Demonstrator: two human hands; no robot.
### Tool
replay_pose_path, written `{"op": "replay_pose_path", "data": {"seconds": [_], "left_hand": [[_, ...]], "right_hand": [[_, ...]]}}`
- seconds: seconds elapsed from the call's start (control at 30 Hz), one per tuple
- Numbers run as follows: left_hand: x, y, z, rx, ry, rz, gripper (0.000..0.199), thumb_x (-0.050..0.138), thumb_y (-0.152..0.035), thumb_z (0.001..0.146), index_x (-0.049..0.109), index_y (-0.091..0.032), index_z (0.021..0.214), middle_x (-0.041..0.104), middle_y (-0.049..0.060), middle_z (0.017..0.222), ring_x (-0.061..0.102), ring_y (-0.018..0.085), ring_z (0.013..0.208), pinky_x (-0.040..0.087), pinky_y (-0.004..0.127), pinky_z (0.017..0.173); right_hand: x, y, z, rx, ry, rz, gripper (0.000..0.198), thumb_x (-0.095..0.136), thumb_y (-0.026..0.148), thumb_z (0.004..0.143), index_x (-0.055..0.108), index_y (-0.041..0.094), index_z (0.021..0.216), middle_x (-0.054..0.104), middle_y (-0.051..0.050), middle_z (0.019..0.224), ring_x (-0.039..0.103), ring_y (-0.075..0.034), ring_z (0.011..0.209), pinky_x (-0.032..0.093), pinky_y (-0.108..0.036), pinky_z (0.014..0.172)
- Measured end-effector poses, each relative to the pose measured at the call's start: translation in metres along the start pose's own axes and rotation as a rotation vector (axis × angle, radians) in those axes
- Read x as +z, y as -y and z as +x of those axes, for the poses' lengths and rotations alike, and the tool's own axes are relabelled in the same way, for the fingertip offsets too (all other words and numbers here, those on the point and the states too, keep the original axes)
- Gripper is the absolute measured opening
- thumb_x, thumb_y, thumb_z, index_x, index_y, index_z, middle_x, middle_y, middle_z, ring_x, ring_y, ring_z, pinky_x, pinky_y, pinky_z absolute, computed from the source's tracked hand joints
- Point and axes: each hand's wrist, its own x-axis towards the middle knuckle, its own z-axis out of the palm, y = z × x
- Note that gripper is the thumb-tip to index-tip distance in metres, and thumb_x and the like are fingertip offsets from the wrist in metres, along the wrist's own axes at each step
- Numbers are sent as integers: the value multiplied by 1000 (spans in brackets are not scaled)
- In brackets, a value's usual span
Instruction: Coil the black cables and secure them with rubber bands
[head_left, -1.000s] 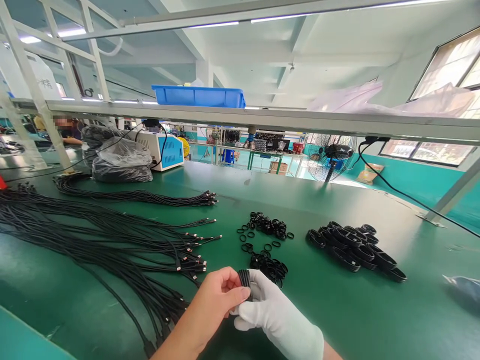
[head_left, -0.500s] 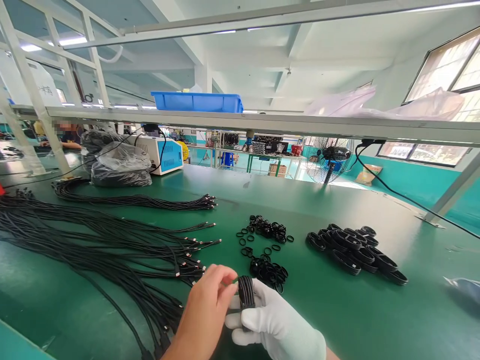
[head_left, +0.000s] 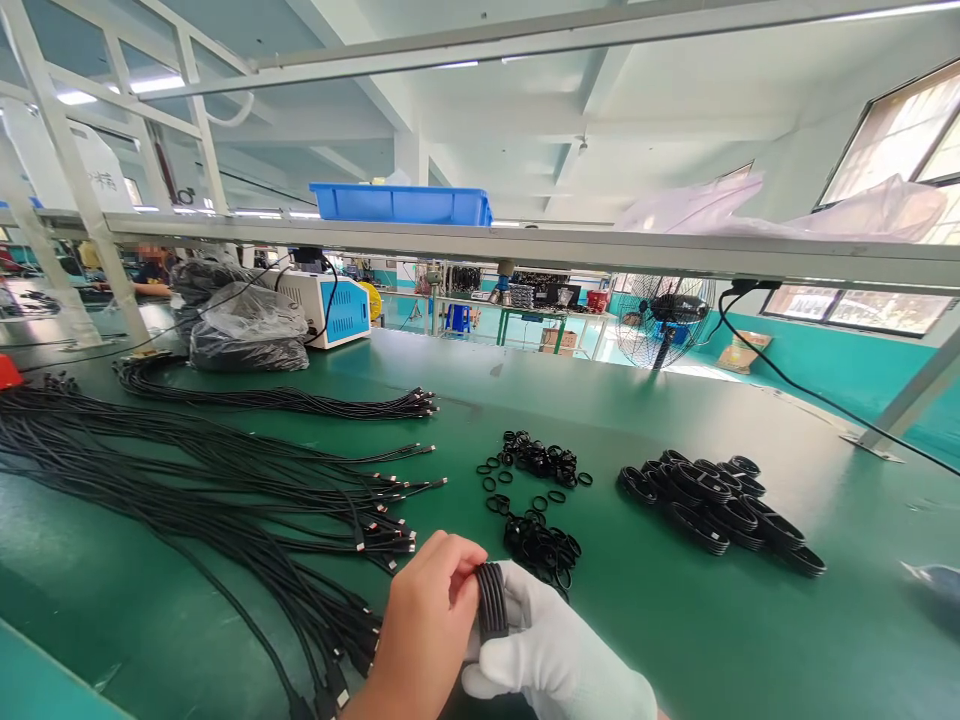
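Note:
A coiled black cable (head_left: 492, 600) stands in my white-gloved right hand (head_left: 551, 650), its turns side by side and thumb and fingers wrapped round it. My bare left hand (head_left: 429, 625) is closed at the coil's upper left edge, with the fingertips pinching there; the tips are partly hidden. Just beyond the hands lies a heap of small black rings (head_left: 541, 545), partly covered by the glove. Farther back is a second heap of black rings (head_left: 546, 460), with several loose ones around it. Left of my hands, long black cables (head_left: 225, 510) lie stretched out, their plugs pointing my way.
On the green table (head_left: 600, 400), finished-looking cable coils (head_left: 712, 500) are piled at the right. A separate cable bundle (head_left: 300, 402), a plastic-wrapped bag (head_left: 251, 325) and a white-blue machine (head_left: 330, 305) lie farther back left. Overhead runs a shelf (head_left: 555, 243) with a blue tray (head_left: 405, 205).
My left fingers have come from slightly apart to closed against the coil's edge. Both hands and the coil sit slightly lower. The view has shifted slightly.

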Motion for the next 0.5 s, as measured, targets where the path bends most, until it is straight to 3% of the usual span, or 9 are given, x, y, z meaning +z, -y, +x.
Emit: {"op": "replay_pose_path", "data": {"seconds": [0.13, 0.27, 0.37, 0.5], "left_hand": [[3, -1, 3, -46, 21, -4, 25, 40, -4, 68, 60, -19, 68, 56, -1, 65, 54, 12, 59, 42, 22, 53], [-8, -4, 12, -157, 157, -58, 24, 45, -8, 71, 63, -20, 81, 60, -1, 76, 56, 14, 65, 44, 24, 61], [-28, -7, 19, -280, 195, -190, 16, 51, -24, 79, 64, -21, 89, 64, 1, 85, 59, 17, 77, 46, 27, 71], [-45, -11, 23, -339, 330, -339, 26, 46, -32, 86, 63, -24, 103, 66, 3, 104, 58, 20, 99, 46, 30, 83]], "right_hand": [[-4, -4, 1, 0, 40, 51, 52, 77, 12, 49, 57, 15, 96, 60, -5, 96, 62, -17, 78, 44, -27, 65], [-13, -3, 0, -20, 119, 139, 48, 78, 18, 56, 57, 15, 99, 58, -5, 94, 60, -14, 78, 43, -25, 65], [-18, 2, -6, -21, 216, 254, 51, 74, 26, 63, 55, 15, 109, 59, -9, 105, 60, -18, 85, 45, -30, 72], [-18, 5, -10, 83, 366, 374, 52, 63, 35, 70, 53, 13, 117, 60, -11, 110, 61, -20, 88, 46, -33, 75]]}}
